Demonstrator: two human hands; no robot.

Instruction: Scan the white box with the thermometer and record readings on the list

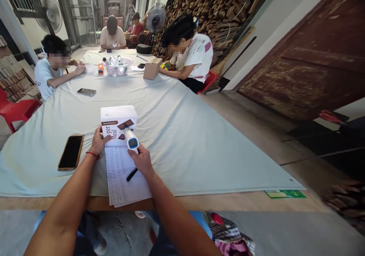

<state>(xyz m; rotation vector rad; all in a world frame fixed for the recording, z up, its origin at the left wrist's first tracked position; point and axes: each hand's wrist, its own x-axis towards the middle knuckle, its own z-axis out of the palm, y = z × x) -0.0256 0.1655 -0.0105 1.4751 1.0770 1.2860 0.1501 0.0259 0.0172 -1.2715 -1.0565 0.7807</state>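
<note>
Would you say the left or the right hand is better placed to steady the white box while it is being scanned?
Left, probably: the left hand already rests against the white box, while the right hand holds the thermometer-like scanner.

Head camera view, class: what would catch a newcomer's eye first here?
Nearest the camera, the right hand holds a white and blue thermometer gun against a white box, which the left hand touches at its left edge. Both sit on a handwritten sheet, with a black phone lying to the left. Across the pale tablecloth, other people sit around a clear bowl.
</note>
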